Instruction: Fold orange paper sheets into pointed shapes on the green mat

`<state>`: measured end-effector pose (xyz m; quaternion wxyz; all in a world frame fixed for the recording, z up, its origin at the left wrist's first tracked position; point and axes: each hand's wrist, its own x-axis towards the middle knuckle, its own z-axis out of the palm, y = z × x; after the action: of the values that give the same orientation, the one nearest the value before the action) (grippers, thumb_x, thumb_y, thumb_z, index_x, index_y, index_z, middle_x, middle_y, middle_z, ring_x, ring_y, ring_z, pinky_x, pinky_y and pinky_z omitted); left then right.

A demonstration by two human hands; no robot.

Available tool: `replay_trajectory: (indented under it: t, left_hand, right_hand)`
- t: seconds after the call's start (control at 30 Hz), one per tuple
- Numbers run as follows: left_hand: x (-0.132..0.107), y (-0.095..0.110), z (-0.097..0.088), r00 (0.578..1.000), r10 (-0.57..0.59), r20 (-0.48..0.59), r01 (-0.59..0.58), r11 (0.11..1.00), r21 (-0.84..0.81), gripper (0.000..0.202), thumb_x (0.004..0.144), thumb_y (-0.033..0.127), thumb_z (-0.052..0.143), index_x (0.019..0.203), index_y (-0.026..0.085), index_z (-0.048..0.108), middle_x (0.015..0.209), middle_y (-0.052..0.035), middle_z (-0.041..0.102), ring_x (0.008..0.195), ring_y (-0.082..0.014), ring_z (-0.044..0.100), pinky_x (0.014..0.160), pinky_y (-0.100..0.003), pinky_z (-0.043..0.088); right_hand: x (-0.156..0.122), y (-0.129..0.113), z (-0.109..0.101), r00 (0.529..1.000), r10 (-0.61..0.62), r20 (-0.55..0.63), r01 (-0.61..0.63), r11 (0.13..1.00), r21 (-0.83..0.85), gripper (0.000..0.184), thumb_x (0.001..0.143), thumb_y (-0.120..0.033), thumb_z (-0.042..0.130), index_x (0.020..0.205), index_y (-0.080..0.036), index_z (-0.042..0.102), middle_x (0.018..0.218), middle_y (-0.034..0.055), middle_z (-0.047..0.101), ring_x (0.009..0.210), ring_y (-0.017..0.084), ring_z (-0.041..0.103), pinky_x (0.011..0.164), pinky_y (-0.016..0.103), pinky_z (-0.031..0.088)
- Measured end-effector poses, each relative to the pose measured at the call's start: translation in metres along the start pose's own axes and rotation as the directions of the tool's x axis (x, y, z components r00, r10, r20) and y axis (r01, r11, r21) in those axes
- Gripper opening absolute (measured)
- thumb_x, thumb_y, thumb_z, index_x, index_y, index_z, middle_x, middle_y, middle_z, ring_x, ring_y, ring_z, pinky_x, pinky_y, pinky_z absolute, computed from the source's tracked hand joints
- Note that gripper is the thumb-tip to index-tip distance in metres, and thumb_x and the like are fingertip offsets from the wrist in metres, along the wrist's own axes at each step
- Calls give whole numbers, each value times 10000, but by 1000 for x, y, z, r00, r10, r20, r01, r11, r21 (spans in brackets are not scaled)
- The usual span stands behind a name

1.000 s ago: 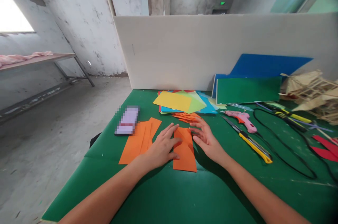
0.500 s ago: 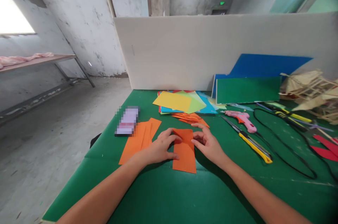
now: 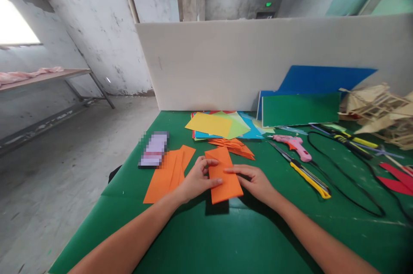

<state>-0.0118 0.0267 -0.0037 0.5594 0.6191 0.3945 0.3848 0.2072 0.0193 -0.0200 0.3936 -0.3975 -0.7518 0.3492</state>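
Observation:
A rectangular piece of orange paper (image 3: 227,189) is lifted slightly off the table, casting a dark shadow below its near edge. My left hand (image 3: 197,181) grips its left side, thumb on top and fingers curled at the edge. From the right, my right hand (image 3: 258,183) pinches the other edge, with the index finger lying across the top; its thumb is mostly hidden. Flat orange sheets (image 3: 161,184) lie to the left of my left hand. Beyond the held paper is a pile of folded orange pieces (image 3: 237,149).
A phone (image 3: 154,149) lies at the table's left. Coloured paper sheets (image 3: 209,124) are stacked at the back. To the right are a pink glue gun (image 3: 295,145) with a black cord, a yellow utility knife (image 3: 309,179) and red pieces (image 3: 395,183). A green board (image 3: 300,110) leans behind.
The orange paper has been raised from the table and tilted, its near end turned slightly right. My right hand's fingers have moved from beside its edge onto it.

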Motion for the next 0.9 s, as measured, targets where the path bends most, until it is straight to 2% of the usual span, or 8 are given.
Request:
replay_trajectory:
  t: [0.1, 0.2, 0.33, 0.47, 0.57, 0.7, 0.9]
  left_hand:
    - [-1, 7, 0, 996, -19, -83, 24, 998, 61, 328, 761, 461, 678, 905, 170, 634, 963, -42, 557, 924, -172, 569, 845, -317, 486]
    - [0, 8, 0, 994, -26, -102, 27, 1000, 1, 350, 771, 499, 650, 850, 158, 661, 901, -43, 627, 890, -177, 588, 838, -310, 474]
    - [1, 5, 1, 1000, -19, -20, 17, 994, -110, 375, 663, 448, 759, 881, 150, 698, 1054, -81, 654, 962, -216, 609, 833, -308, 487]
    - [-4, 7, 6, 994, -75, 78, 82, 992, -93, 395, 694, 422, 738, 974, 147, 703, 1007, -89, 695, 914, -226, 640, 806, -316, 506]
    - [-6, 9, 9, 996, -84, 27, 85, 996, -29, 409, 750, 479, 667, 973, 140, 712, 951, -83, 710, 866, -227, 650, 758, -308, 517]
    - [-5, 5, 11, 998, -40, -55, 39, 999, -15, 430, 807, 527, 585, 919, 141, 736, 893, -75, 725, 847, -220, 652, 758, -300, 516]
    - [-4, -6, 14, 993, -18, -120, 22, 999, 27, 283, 720, 410, 715, 858, 163, 734, 855, -61, 722, 788, -186, 649, 721, -271, 511]
  right_hand:
    - [1, -1, -2, 1000, 10, 24, -10, 999, 30, 218, 876, -391, 572, 971, -278, 732, 1055, 39, 713, 996, 243, 642, 926, 425, 479]
    - [1, -4, -3, 998, -4, 70, -2, 997, 80, 209, 875, -399, 580, 883, -252, 729, 1011, 42, 715, 949, 225, 649, 882, 376, 493]
    - [0, -8, -1, 995, -6, 95, -3, 995, 95, 282, 893, -416, 546, 741, -210, 664, 883, 46, 694, 816, 196, 636, 762, 318, 496]
    - [0, -12, 1, 997, 5, 77, -8, 999, 32, 344, 908, -423, 508, 661, -196, 586, 736, 25, 620, 684, 162, 567, 646, 277, 457]
    - [0, -11, 1, 998, 12, 57, -11, 1000, -6, 368, 903, -421, 507, 616, -192, 537, 678, 12, 577, 630, 147, 520, 600, 263, 426]
    - [0, -8, 2, 999, 18, 30, -18, 1000, -12, 339, 884, -405, 529, 618, -198, 493, 663, 3, 553, 632, 146, 505, 601, 261, 413]
    - [-1, -5, 6, 998, 52, -21, -52, 998, -25, 322, 868, -374, 550, 618, -197, 452, 654, -11, 525, 622, 136, 467, 582, 248, 380]
